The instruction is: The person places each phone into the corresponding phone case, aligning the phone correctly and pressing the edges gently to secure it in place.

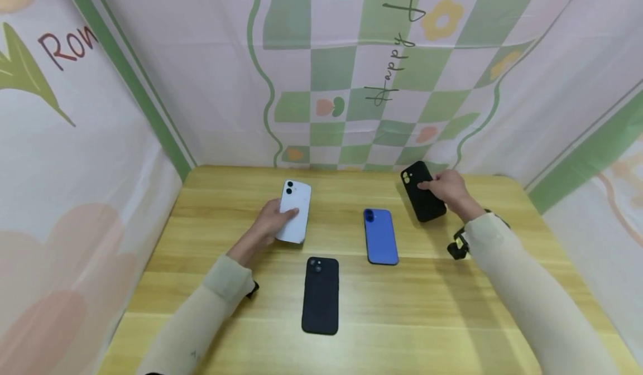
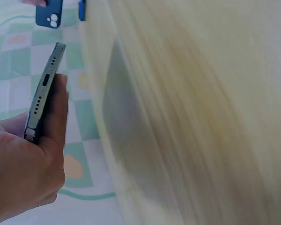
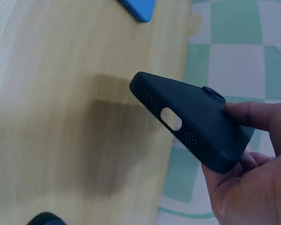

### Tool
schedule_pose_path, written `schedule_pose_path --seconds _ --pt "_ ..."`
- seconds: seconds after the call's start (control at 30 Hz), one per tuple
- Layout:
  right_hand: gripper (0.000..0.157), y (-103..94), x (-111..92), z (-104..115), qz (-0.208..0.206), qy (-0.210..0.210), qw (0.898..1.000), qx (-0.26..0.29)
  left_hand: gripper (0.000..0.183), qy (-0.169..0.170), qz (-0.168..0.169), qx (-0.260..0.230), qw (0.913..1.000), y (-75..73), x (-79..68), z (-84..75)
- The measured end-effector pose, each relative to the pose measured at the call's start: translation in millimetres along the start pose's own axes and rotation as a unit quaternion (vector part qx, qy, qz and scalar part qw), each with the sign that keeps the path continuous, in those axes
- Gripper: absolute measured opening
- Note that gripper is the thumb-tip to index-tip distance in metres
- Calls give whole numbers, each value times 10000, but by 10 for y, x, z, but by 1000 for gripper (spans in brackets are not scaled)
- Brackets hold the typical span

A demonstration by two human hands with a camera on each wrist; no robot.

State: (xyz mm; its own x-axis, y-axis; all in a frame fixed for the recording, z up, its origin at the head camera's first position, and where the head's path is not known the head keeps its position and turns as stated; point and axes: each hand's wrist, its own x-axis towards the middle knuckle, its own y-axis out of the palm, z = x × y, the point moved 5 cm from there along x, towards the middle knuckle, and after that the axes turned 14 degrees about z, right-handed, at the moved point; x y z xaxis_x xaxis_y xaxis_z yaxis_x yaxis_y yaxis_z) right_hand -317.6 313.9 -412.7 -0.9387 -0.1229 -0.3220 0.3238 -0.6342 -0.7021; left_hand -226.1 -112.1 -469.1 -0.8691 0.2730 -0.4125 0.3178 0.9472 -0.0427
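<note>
Holding one white phone (image 1: 297,224), one case (image 1: 424,199)

There are one white rectangular phone (image 1: 296,227), one blue rectangular phone (image 1: 382,238) and one black rectangular phone (image 1: 320,299), which makes three phones. Also there is one matte black phone case (image 1: 424,205) and one light-brown wooden table (image 1: 412,319).

Here's the white phone (image 1: 297,199), aloft in the left hand (image 1: 270,219), gripped by one long edge, back showing, two dark lenses beyond the thumb! And the black case (image 1: 424,203), tilted, pinched in the right hand (image 1: 449,188), camera cutouts just past the thumb, port slot see-through!
</note>
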Motion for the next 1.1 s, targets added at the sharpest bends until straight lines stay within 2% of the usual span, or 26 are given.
schedule_pose_path --seconds 0.27,0.4,0.57,0.6,0.77,1.1 --pt "57 4 -108 244 81 -199 9993 311 39 398 525 -804 9946 179 -119 -80" --pt "52 61 -149 379 256 -207 9961 817 42 449 690 -1234 9889 283 -166 -101" --pt "18 215 -213 640 745 -402 9797 1818 47 547 921 -1603 9812 398 -201 -117" --pt "17 246 -229 696 820 -437 9766 1937 48 567 966 -1652 9799 419 -206 -121" --pt "28 378 -315 943 1090 -552 9658 2287 51 652 1080 -1881 9740 521 -224 -132" --pt "16 637 -455 1261 1614 -820 9329 3113 55 808 1113 -2185 9661 707 -252 -138"
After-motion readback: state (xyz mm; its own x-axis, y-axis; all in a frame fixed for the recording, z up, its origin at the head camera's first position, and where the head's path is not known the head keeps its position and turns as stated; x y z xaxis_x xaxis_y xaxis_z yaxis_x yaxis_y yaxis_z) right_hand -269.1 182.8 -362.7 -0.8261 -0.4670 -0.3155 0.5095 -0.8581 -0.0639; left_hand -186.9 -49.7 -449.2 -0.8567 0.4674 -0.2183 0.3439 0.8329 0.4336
